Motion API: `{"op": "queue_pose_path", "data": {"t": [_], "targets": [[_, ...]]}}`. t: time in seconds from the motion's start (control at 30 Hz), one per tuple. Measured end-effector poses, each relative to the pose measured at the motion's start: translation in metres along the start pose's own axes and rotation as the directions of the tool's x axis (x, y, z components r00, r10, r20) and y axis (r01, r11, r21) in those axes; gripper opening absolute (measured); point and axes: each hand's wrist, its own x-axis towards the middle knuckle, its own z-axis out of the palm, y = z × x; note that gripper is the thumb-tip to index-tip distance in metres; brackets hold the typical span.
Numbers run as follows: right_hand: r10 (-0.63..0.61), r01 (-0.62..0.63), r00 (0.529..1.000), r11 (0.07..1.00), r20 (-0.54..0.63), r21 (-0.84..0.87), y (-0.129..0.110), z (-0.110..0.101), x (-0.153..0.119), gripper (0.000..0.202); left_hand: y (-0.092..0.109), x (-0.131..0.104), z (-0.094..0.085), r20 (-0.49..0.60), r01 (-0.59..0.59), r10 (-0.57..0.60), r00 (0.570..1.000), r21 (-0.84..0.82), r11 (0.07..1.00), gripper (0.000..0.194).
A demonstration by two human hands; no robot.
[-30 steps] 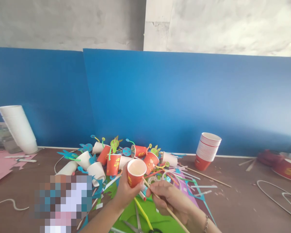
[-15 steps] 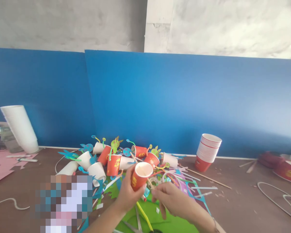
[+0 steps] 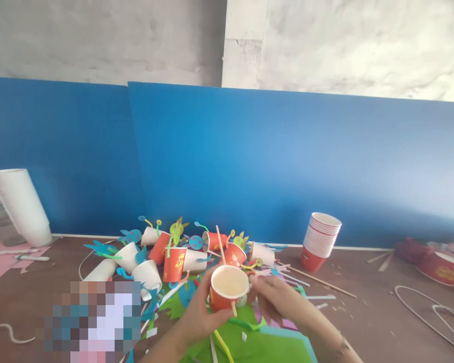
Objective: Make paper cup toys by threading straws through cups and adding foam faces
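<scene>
A red paper cup [image 3: 220, 301] with a pale inside is tilted so its mouth faces me, and my left hand [image 3: 202, 311] is wrapped round its left side. A thin wooden stick [image 3: 221, 244] rises behind the rim, and a short stick end [image 3: 233, 308] shows at the cup's front; they look like one stick through the cup. Close by the cup's right rim is my right hand [image 3: 274, 297], its fingers bent and drawn together. Whatever they hold, if anything, is hidden. Below both hands lie green paper [image 3: 249, 348] and a yellow straw [image 3: 223, 347].
Decorated red and white cups [image 3: 175, 264] lie heaped behind my hands. A stack of paper cups [image 3: 321, 237] stands right, a leaning white stack [image 3: 20, 206] far left. A wooden skewer [image 3: 321, 279], cord [image 3: 431, 312] and red bowl [image 3: 441, 267] lie right. A blue panel [image 3: 249, 161] borders the table.
The cup has tipped further toward me, so more of its inside shows. The stick now stands up behind the rim, and my right hand has moved up and right, off the stick's front end.
</scene>
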Motion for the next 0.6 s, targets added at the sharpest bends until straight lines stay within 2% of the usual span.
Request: {"op": "queue_pose_path", "data": {"t": [0.03,0.07,0.13,0.2,0.23,0.3,0.33,0.4,0.5,0.6], "targets": [[-0.004,0.015,0.995,0.995,-0.104,0.102,0.001,-0.003,0.004,0.058,0.005,0.0,-0.001,0.064,0.017,-0.015,0.998,-0.04,0.999,0.076],[0.009,0.025,0.988,0.975,-0.155,0.219,0.002,-0.004,0.009,0.056,0.01,0.0,-0.001,0.144,0.045,-0.034,0.989,-0.076,0.996,0.078],[0.037,0.027,0.991,0.888,-0.13,0.458,0.004,-0.001,0.019,0.049,0.016,-0.001,0.001,0.297,0.136,-0.085,0.951,-0.158,0.978,0.083],[0.036,0.035,0.994,0.791,-0.102,0.611,0.006,0.007,0.029,0.045,0.013,-0.001,0.003,0.334,0.178,-0.094,0.938,-0.231,0.957,0.085],[0.036,0.049,0.993,0.759,-0.117,0.649,0.006,0.012,0.034,0.047,0.009,0.0,0.005,0.285,0.159,-0.084,0.955,-0.252,0.954,0.087],[0.036,0.105,0.981,0.729,-0.191,0.677,0.005,0.021,0.04,0.048,-0.004,0.002,0.007,0.078,0.064,-0.047,0.996,-0.23,0.971,0.092],[0.033,0.142,0.97,0.726,-0.24,0.673,0.004,0.026,0.043,0.046,-0.011,0.004,0.007,-0.048,0.032,-0.042,0.998,-0.194,0.981,0.095],[0.014,0.204,0.949,0.737,-0.315,0.645,0.002,0.034,0.046,0.042,-0.022,0.007,0.007,-0.211,0.04,-0.07,0.975,-0.144,0.989,0.095],[-0.006,0.229,0.934,0.778,-0.357,0.585,0.002,0.042,0.048,0.042,-0.026,0.009,0.006,-0.329,0.033,-0.042,0.944,-0.034,0.999,0.074],[-0.017,0.246,0.916,0.812,-0.4,0.529,0.006,0.034,0.05,0.043,-0.022,0.011,0.004,-0.348,-0.021,0.057,0.936,0.105,0.994,0.041]]}}
